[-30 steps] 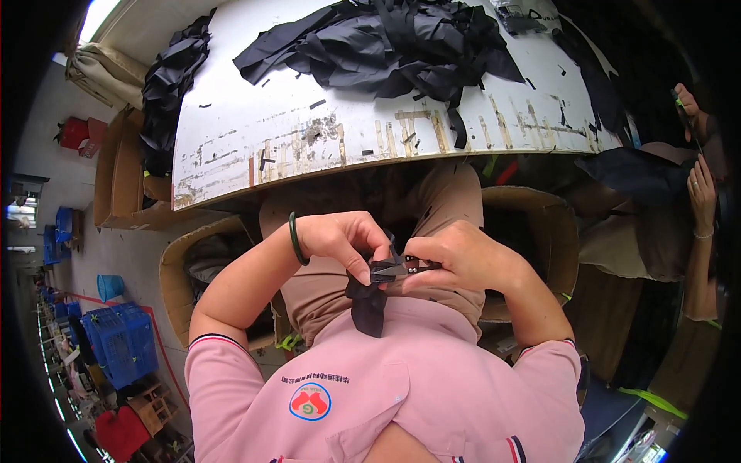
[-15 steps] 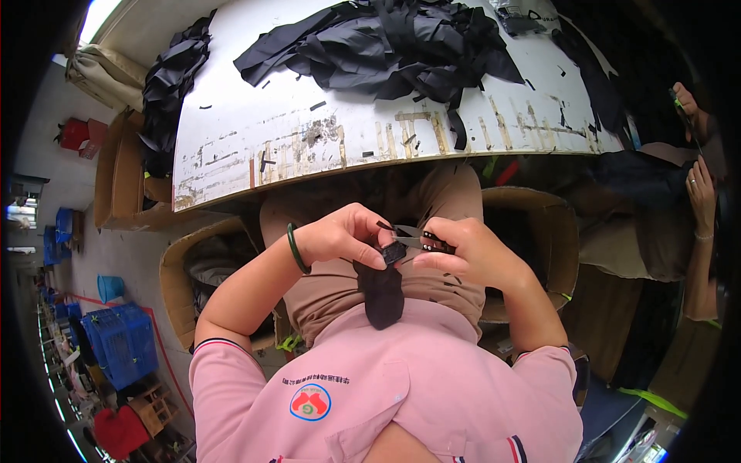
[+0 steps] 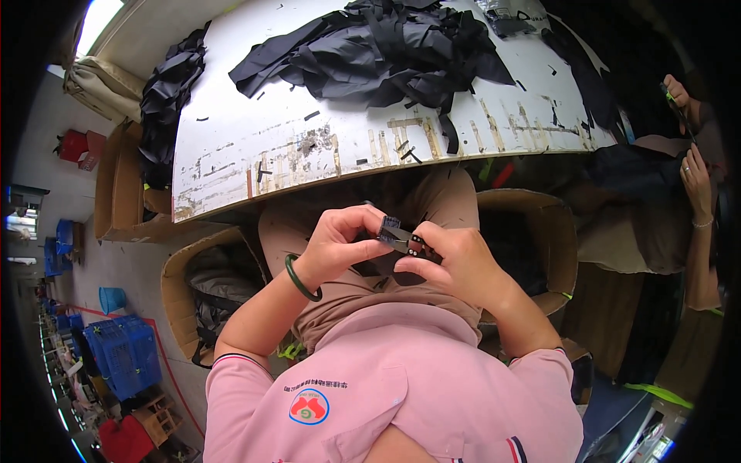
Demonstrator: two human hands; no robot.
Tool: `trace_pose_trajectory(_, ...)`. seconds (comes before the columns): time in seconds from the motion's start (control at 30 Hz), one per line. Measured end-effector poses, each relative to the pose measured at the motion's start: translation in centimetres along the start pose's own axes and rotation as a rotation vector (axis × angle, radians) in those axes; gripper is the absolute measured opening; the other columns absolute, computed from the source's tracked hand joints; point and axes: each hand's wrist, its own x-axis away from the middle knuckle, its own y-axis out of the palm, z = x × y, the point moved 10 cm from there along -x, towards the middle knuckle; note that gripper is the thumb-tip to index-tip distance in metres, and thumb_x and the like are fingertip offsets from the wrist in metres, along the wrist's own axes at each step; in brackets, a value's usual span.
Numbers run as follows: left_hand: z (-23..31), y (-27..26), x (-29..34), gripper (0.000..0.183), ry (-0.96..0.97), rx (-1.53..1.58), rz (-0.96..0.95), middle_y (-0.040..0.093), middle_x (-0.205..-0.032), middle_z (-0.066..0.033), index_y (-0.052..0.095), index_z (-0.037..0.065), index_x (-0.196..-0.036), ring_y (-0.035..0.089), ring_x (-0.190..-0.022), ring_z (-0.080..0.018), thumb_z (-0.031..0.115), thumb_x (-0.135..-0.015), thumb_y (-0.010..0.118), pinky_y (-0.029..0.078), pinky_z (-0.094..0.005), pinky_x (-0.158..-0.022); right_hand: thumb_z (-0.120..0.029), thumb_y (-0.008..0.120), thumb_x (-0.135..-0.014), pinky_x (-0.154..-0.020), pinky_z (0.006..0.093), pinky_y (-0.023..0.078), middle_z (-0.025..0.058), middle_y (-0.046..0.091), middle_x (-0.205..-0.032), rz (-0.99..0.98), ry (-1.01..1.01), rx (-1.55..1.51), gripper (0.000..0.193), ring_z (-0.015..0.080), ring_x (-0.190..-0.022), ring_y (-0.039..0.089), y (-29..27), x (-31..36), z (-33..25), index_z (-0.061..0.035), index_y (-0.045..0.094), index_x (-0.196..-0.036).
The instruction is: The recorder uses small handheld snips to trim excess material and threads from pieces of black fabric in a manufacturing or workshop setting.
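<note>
Over my lap, my left hand [image 3: 338,241] pinches a small black fabric piece [image 3: 389,225] between thumb and fingers. Part of the dark cloth hangs beneath the hands and is half hidden by them. My right hand [image 3: 463,258] is closed around thread snips [image 3: 415,245] with black handles. Their blades point left and lie against the edge of the fabric, close to my left fingertips. Whether the blades are apart there is too small to tell. A dark green bangle circles my left wrist.
Ahead stands a worn white table [image 3: 224,147] with a heap of black fabric [image 3: 378,58] and scattered black scraps. Cardboard boxes [image 3: 179,297] flank my legs, the left one holding dark bundles. At the right, a co-worker's hands [image 3: 697,181] hold dark cloth and a green-handled tool.
The fabric piece has been turned, its edge now raised, and its hanging part is mostly behind my hands. My right hand and the snips have moved slightly left, nearer my left fingers.
</note>
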Motion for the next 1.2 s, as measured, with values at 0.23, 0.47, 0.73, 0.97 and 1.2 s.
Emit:
trace_pose_trajectory(0.23, 0.1, 0.2, 0.1, 0.01, 0.033, -0.049, -0.021, 0.064, -0.097, -0.0081, 0.066, 0.0, -0.089, 0.058, -0.089, -0.0137, -0.004, -0.079, 0.068, 0.046, -0.0269, -0.081, -0.041, 0.071, -0.081, -0.051, 0.0408, 0.044, 0.0104, 0.059, -0.063, -0.078, 0.075, -0.035, 0.037, 0.032, -0.056, 0.059, 0.7, 0.3, 0.9, -0.0073, 0.054, -0.083)
trace_pose_trajectory(0.47, -0.5, 0.3, 0.3, 0.011, 0.006, -0.049, -0.018, 0.062, -0.096, -0.0092, 0.066, -0.001, -0.088, 0.057, -0.09, -0.0143, -0.006, -0.079, 0.069, 0.046, -0.0266, -0.077, -0.04, 0.068, -0.083, -0.052, 0.0423, 0.044, 0.0102, 0.059, -0.062, -0.08, 0.021, 0.058, 0.036, 0.0327, -0.056, 0.059, 0.8, 0.3, 0.3, -0.008, 0.053, -0.083)
trace_pose_trajectory(0.73, 0.5, 0.1, 0.2, 0.01, 0.0, -0.204, 0.03, 0.065, -0.096, -0.0081, 0.066, 0.0, -0.086, 0.059, -0.083, -0.0126, -0.003, -0.077, 0.069, 0.047, -0.0252, -0.075, -0.037, 0.072, -0.081, -0.052, 0.0385, 0.044, 0.0094, 0.057, -0.061, -0.058, 0.124, 0.023, 0.036, 0.0292, -0.055, 0.057, -0.2, 0.6, 1.3, -0.0065, 0.054, -0.084)
trace_pose_trajectory(0.97, 0.2, 4.0, -1.7, 0.015, 0.172, -0.57, -0.122, 0.058, -0.108, -0.0105, 0.063, 0.001, -0.088, 0.059, -0.087, -0.0174, 0.007, -0.078, 0.072, 0.048, -0.0281, -0.077, -0.02, 0.077, -0.081, -0.055, 0.0238, 0.037, -0.0022, 0.05, -0.069, 0.115, 0.33, -0.551, 0.026, 0.0052, -0.064, 0.043, 0.0, 1.3, 4.9, -0.0035, 0.058, -0.087)
trace_pose_trajectory(1.2, 4.5, -5.0, -7.0, 0.031, 0.23, -0.88, 0.149, 0.055, -0.115, -0.0113, 0.06, 0.006, -0.108, 0.055, -0.107, -0.0246, 0.016, -0.081, 0.072, 0.044, -0.0347, -0.093, -0.01, 0.066, -0.087, -0.04, 0.0175, 0.021, -0.0084, 0.043, -0.062, 0.447, 0.668, -0.885, 0.013, -0.0005, -0.045, 0.032, -6.9, 13.9, 18.1, -0.0094, 0.053, -0.086)
